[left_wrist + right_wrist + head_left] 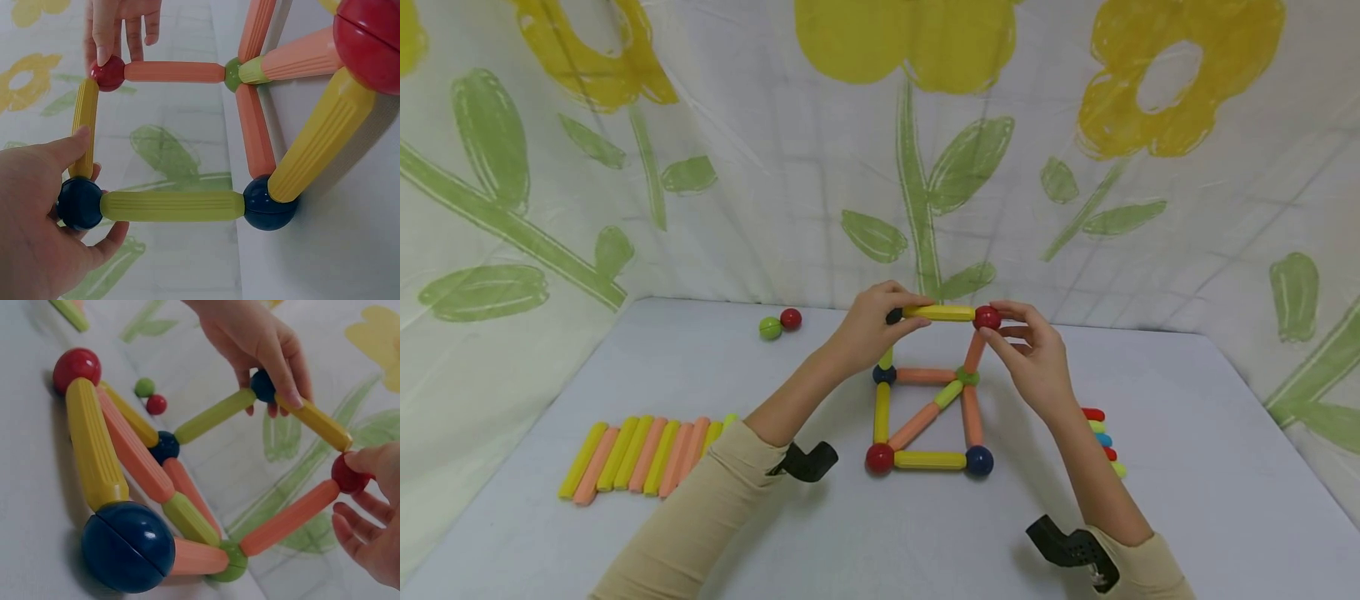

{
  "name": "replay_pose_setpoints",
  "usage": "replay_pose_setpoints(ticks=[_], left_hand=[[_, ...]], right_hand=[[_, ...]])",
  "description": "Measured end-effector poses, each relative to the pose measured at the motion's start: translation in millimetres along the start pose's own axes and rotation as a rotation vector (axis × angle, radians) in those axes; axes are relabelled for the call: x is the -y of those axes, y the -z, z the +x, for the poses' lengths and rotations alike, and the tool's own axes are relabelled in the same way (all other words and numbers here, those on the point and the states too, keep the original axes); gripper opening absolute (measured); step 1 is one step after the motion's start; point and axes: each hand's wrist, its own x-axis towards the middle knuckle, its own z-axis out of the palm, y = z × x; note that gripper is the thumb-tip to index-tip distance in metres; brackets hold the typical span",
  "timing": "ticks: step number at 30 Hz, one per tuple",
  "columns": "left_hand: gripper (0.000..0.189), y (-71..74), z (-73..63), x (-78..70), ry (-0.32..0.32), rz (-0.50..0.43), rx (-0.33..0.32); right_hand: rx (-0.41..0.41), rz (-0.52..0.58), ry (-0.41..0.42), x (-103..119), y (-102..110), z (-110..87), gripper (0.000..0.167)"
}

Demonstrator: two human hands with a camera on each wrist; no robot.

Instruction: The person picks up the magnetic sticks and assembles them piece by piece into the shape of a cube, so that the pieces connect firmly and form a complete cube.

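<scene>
My left hand (868,329) grips a yellow stick (949,313) near its left end, fingers also around a dark blue ball (80,204) there. At the stick's other end my right hand (1037,358) pinches a red ball (987,318) between thumb and fingers. This raised bar tops an upright square: a lime stick (172,206) stands under the blue ball, an orange stick (175,72) under the red one. Below, a flat square base with a diagonal lies on the table, with a red ball (880,459) and a blue ball (979,462) at its front corners.
A row of yellow and orange sticks (646,454) lies on the left of the white table (925,542), partly behind the left sleeve. Small green (770,327) and red balls (791,319) sit at the back. Several colored pieces (1107,440) lie beside the right forearm.
</scene>
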Motion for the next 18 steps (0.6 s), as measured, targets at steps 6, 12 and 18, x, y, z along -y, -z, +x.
replay_pose_setpoints(ticks=[6,12,18], left_hand=[[0.034,-1.3,0.8,-0.2,0.007,-0.002,0.005],[0.033,-2.9,0.4,0.5,0.021,0.001,0.011],[0.035,-3.9,-0.3,1.3,0.019,-0.006,0.002]], right_hand=[[-0.001,-0.014,-0.005,-0.6,1.7,0.3,0.038],[0.003,-0.017,-0.006,-1.5,2.4,0.8,0.039],[0.003,-0.018,-0.006,-1.5,1.8,0.9,0.039]])
